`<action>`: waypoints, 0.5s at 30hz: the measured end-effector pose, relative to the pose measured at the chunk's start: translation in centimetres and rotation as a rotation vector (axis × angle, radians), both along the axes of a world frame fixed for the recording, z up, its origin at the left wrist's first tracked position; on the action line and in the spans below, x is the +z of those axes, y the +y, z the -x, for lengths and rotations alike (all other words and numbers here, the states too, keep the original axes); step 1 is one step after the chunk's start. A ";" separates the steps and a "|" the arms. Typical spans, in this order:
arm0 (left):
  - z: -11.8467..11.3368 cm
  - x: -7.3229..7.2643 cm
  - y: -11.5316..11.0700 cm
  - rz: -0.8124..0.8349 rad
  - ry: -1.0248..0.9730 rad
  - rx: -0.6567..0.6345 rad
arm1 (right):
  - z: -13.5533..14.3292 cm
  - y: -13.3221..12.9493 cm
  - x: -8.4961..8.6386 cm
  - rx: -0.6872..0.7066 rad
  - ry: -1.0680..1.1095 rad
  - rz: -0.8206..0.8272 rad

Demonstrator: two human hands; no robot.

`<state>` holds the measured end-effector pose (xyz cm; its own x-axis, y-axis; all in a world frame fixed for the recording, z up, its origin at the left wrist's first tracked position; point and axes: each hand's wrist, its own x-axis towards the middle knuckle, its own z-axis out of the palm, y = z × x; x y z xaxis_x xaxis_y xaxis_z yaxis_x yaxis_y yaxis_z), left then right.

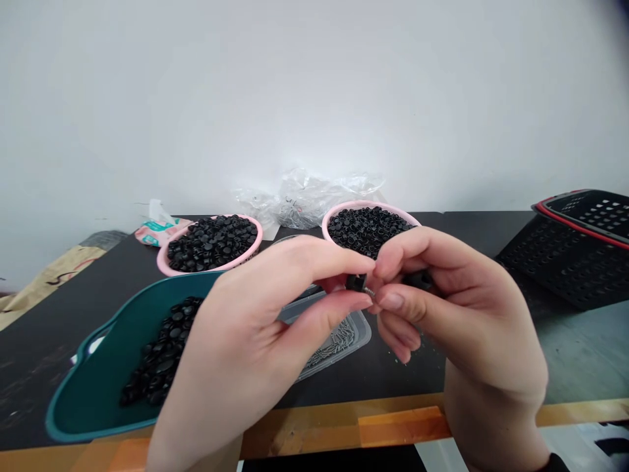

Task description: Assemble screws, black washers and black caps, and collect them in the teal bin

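Observation:
My left hand [265, 328] comes in from the lower left, thumb and index finger closed on a small black plastic part [356, 282]. From that part a thin, ribbed metal piece [369, 292] sticks out to the right; whether it is a screw or a spring I cannot tell. The fingertips of my right hand [442, 295] are pinched at its outer end. Another black part [417, 280] shows partly between the curled fingers of that hand. Behind and below my hands, a clear plastic tray [363, 328] holds many similar metal pieces [337, 341].
A teal basin [105, 360] of black caps stands at left. Two pink baskets [164, 262] [339, 208] of black parts sit behind. Clear plastic bags [307, 196] lie by the wall, a tissue pack [160, 226] at back left. A black perforated basket [555, 255] is at right.

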<state>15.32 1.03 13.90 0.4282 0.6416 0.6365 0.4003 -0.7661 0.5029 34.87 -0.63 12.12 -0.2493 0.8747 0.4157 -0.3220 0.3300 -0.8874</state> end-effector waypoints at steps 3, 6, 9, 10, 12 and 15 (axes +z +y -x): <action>0.1 0.0 0.1 0.011 -0.018 -0.019 | 0.0 -0.1 0.0 0.027 0.008 0.011; 0.1 0.1 0.2 0.013 -0.008 -0.026 | -0.1 0.0 0.0 0.036 0.008 0.021; 0.2 0.2 0.1 0.025 0.004 -0.019 | -0.2 0.0 0.0 0.031 -0.001 0.026; 0.2 0.2 0.0 0.024 0.010 -0.018 | -0.1 -0.1 0.0 0.026 -0.003 0.019; 0.2 0.0 -0.2 0.025 0.026 -0.012 | 0.0 -0.2 -0.1 -0.004 -0.007 -0.002; 0.0 -0.4 -0.4 0.033 -0.006 -0.007 | 0.3 -0.3 -0.4 -0.135 -0.041 -0.063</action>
